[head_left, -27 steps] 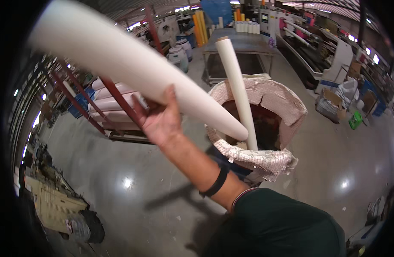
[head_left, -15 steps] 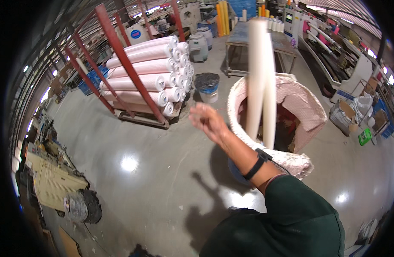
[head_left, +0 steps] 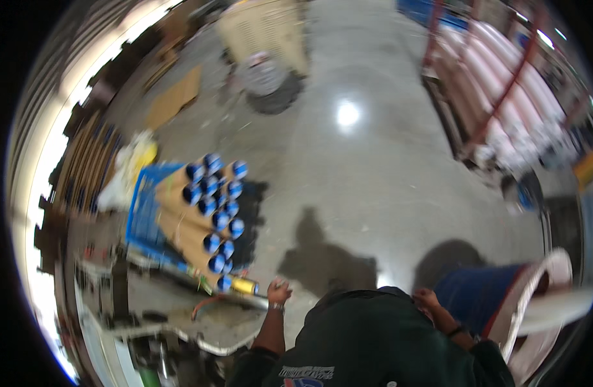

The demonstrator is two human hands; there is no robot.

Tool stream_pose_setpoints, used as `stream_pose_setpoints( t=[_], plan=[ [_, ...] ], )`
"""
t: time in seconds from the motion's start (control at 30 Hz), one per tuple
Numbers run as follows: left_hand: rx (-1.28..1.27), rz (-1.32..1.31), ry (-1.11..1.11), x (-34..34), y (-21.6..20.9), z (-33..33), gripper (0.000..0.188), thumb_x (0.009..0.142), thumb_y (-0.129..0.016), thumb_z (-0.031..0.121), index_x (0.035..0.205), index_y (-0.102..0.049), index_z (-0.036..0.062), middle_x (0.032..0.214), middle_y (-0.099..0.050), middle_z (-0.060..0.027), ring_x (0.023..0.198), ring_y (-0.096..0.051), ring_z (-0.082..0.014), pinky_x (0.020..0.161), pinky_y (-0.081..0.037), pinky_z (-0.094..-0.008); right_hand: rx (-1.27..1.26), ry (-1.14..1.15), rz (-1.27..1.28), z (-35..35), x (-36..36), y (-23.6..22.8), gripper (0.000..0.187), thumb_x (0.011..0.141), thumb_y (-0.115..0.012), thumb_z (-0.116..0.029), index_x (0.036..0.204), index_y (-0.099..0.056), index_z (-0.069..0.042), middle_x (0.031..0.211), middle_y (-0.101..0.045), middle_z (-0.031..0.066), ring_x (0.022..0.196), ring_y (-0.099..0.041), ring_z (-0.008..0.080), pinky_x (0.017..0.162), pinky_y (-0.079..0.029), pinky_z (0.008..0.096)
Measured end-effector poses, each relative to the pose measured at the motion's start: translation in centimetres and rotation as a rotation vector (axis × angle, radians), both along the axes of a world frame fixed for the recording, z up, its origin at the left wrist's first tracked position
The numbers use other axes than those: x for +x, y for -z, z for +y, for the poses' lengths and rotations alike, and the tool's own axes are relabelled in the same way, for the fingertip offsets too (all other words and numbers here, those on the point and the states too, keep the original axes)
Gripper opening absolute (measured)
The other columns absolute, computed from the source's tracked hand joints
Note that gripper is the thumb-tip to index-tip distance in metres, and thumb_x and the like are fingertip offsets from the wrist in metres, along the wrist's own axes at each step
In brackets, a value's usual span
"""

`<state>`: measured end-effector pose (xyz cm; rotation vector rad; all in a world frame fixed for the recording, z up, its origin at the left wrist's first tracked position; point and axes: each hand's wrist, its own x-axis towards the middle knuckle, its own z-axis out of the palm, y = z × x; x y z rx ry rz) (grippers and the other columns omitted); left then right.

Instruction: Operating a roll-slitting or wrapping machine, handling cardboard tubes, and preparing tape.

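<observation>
My left hand (head_left: 280, 291) is curled closed low in the view, a light band at its wrist. It is close to a yellow cylinder (head_left: 245, 286) beside the brown tubes; blur hides whether its fingers hold anything. My right hand (head_left: 426, 299) is also curled, with nothing visible in it and a black band on the forearm. It is just left of a blue drum (head_left: 470, 293) with a pale pinkish wrap (head_left: 510, 316) round its mouth. A white tube (head_left: 557, 313) sticks out of the drum. Brown tubes (head_left: 180, 226) with blue ends lie stacked by a blue crate (head_left: 136, 205).
Pinkish-white rolls (head_left: 496, 84) lie in a red frame (head_left: 515, 80) at the far right. A beige machine (head_left: 264, 32) stands far ahead, a wrapped roll (head_left: 270, 80) before it. Cardboard (head_left: 175, 100) lies on the floor at left. A bucket (head_left: 527, 191) is near the rolls.
My view has swung left, so the rolls and drum now appear on the right and the tube stack has come into sight. My outstretched right hand has dropped and curled; my left hand now shows.
</observation>
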<state>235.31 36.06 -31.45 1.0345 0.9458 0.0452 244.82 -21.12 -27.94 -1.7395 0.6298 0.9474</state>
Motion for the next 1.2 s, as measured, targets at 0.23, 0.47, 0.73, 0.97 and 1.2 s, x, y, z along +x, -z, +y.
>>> stream_pose_setpoints(
  t=[0.23,0.47,0.73,0.97,1.2],
  plan=[
    [0.364,-0.040,-0.421,4.5,-6.6,6.7,0.041,0.082,-0.060,0.010,0.117,-0.042,0.0016,0.084,-0.059,-0.0085,0.061,-0.059,-0.0157,0.051,-0.047,-0.0252,-0.098,-0.748,-0.614,3.2,8.2,-0.7,0.010,0.075,-0.062,-0.015,0.079,-0.062,-0.006,0.063,-0.055,0.0034,0.055,-0.055,0.0148,0.046,-0.042,0.0302],
    [0.498,-0.194,-0.648,12.5,-14.5,12.7,0.038,0.083,-0.060,0.009,0.116,-0.042,0.0008,0.084,-0.055,-0.0050,0.069,-0.057,-0.0137,0.055,-0.045,-0.0233,-0.057,-0.273,0.054,16.9,25.5,-6.0,0.031,0.080,-0.059,-0.015,0.107,-0.050,-0.002,0.087,-0.060,0.0092,0.073,-0.061,0.0197,0.065,-0.049,0.0338],
    [0.918,-0.028,-0.727,20.7,-21.4,17.3,0.045,0.079,-0.064,0.010,0.118,-0.045,-0.0009,0.102,-0.057,-0.0140,0.091,-0.056,-0.0190,0.078,-0.046,-0.0303,0.047,-0.531,-0.012,27.8,43.6,-6.4,0.038,0.079,-0.059,-0.016,0.111,-0.049,0.001,0.092,-0.059,0.0107,0.077,-0.061,0.0226,0.067,-0.049,0.0357],
    [1.565,0.443,-0.351,28.7,-27.5,23.1,0.059,0.064,-0.073,0.013,0.116,-0.049,0.0023,0.120,-0.048,-0.0190,0.114,-0.044,-0.0339,0.097,-0.035,-0.0402,-0.003,-0.602,-0.115,36.4,53.9,-8.6,0.038,0.080,-0.058,-0.013,0.113,-0.049,0.002,0.095,-0.060,0.0119,0.078,-0.062,0.0232,0.067,-0.050,0.0354],
    [1.445,0.520,-0.120,25.9,-26.0,28.0,0.054,0.067,-0.064,0.001,0.118,-0.050,0.0133,0.121,-0.048,-0.0163,0.101,-0.053,-0.0350,0.083,-0.046,-0.0418,0.018,-0.726,-0.073,41.4,52.5,-7.3,0.039,0.078,-0.062,-0.018,0.110,-0.048,0.000,0.094,-0.059,0.0107,0.078,-0.062,0.0233,0.066,-0.050,0.0364]
  ],
)
